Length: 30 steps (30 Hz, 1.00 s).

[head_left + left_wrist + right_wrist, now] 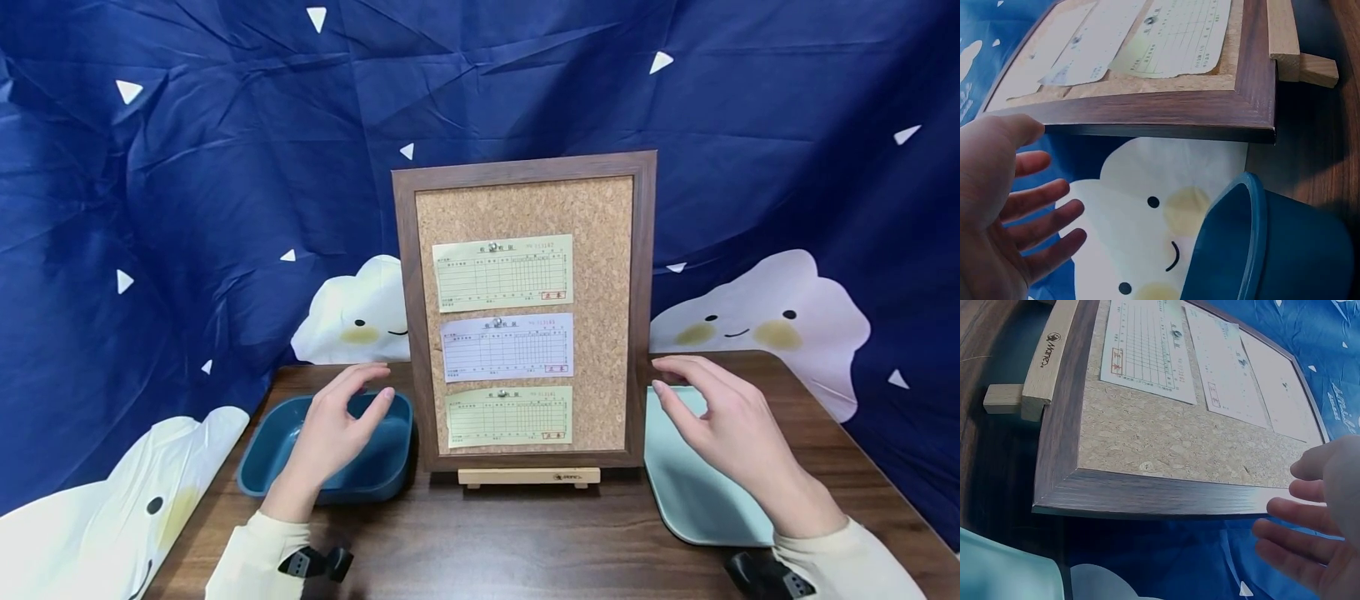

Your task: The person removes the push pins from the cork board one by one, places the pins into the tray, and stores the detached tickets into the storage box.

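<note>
A cork board in a dark brown wooden frame stands upright on a small wooden easel. Three printed receipt slips hang on it in a column, each held by a pushpin near its top: a pale green slip, a white one and another pale green one. My left hand hovers above the blue bin, left of the frame, its fingers relaxed and holding nothing. On the other side, my right hand is above the light green tray, fingers loosely bent and free of any object.
The deep blue bin sits left of the board on the brown wooden table. To the right lies the light green tray. Behind everything hangs a dark blue cloth with white clouds and triangles.
</note>
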Tool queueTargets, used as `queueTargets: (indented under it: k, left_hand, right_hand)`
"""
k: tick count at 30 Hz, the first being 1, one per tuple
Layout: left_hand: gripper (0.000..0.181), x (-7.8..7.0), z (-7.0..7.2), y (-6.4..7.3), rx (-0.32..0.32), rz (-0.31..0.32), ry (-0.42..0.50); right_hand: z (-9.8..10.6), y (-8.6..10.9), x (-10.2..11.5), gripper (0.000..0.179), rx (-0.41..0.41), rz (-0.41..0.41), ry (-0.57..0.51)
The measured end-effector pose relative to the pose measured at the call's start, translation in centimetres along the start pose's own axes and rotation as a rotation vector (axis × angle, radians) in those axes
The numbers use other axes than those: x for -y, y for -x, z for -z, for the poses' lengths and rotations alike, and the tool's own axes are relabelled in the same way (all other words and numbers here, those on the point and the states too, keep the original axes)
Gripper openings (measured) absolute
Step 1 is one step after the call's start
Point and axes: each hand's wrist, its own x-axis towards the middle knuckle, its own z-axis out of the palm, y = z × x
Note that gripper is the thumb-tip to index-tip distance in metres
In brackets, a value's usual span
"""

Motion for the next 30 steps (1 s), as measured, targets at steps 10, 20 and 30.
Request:
queueTargets:
  k: [10, 20, 30]
  left_hand:
    - [0.033, -0.2, 0.0, -0.7, -0.025, -0.004, 0.018]
    - [0.036, -0.7, -0.5, -1.3, -0.052, -0.026, 0.04]
    - [0.039, -1.3, -0.4, -2.0, -0.048, -0.021, 0.07]
  right_hand:
    - [-0.3, -0.5, -0.4, 0.033, -0.023, 0.039, -0.028]
    - [0.1, -1.6, -0.2, 0.031, 0.003, 0.056, -0.009]
    - [0.2, -2.8, 0.1, 0.03, 0.012, 0.062, -0.012]
